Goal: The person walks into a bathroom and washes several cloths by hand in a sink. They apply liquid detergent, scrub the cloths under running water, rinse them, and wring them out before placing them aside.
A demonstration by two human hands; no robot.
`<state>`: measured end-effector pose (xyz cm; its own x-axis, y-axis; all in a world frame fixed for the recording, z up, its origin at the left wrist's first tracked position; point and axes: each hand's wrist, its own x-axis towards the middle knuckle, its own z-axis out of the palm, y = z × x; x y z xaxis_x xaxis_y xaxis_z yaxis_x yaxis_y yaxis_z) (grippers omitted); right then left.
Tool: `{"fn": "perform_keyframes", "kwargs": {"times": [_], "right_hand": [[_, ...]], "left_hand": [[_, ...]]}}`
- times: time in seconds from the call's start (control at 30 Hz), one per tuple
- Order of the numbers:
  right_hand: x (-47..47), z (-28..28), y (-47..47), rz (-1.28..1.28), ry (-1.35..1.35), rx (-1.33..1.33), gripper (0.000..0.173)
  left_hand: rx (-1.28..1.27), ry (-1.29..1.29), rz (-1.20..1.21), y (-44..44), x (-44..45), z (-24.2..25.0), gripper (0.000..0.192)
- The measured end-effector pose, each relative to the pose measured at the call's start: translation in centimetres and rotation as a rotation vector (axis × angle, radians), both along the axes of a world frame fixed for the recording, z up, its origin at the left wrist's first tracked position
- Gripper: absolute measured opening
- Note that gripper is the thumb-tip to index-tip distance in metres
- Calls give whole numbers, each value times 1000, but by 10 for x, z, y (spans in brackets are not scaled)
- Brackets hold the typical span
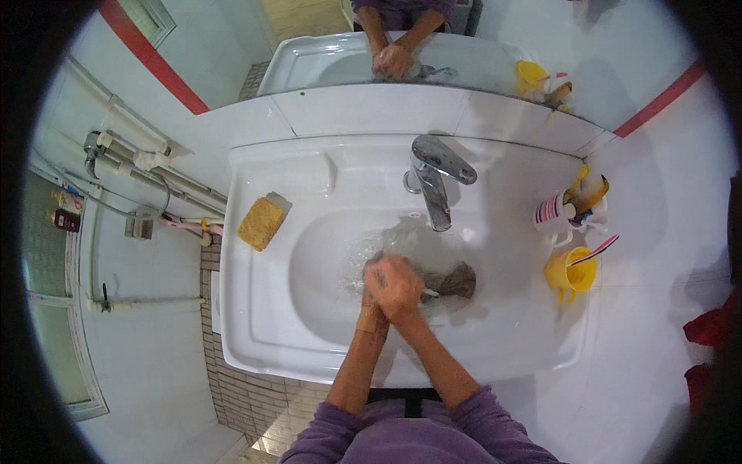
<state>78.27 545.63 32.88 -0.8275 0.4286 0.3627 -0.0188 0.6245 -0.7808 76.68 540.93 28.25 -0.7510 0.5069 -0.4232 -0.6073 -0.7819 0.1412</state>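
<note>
Both hands are together over the basin of a white ceramic sink (504, 342), slightly blurred. My right hand (400, 287) lies over my left hand (373, 284), which it partly covers. Dark, wet cloth-like material (458, 281) lies in the water just right of the hands, and a dark bit shows at their upper left edge. Whether the fingers grip it is hidden. Splashes and ripples surround the hands. Above them stands a chrome faucet (437, 200), its spout pointing down toward the basin.
A yellow sponge (261, 224) rests on the sink's left ledge. At the right stand a striped mug (552, 213) holding several items and a yellow cup (571, 272) with a toothbrush. A mirror (487, 58) hangs behind; pipes (145, 168) run along the left wall.
</note>
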Motion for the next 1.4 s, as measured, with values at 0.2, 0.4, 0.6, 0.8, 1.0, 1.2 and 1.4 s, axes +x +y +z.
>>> {"fn": "perform_keyframes", "kwargs": {"times": [0.2,0.4,0.6,0.8,1.0,1.2,1.4], "right_hand": [[-27,-46,93,-121,-567,95,24],[2,-77,160,-42,-361,-359,39],[-6,-104,53,70,-375,-499,31],[43,-8,2,599,-278,-483,31],[15,12,-21,154,-76,-59,14],[-29,-45,44,-140,-192,62,19],[3,-88,151,63,-298,-21,29]], "left_hand": [[-533,54,-321,-10,16,17,36],[-804,165,-253,-40,-12,25,63],[-680,106,-184,-47,-22,-4,63],[-377,101,-142,-56,-39,21,43],[-219,-106,-195,-25,-16,40,40],[-315,-54,-232,-8,7,14,35],[-579,197,-367,-30,-13,13,45]]}}
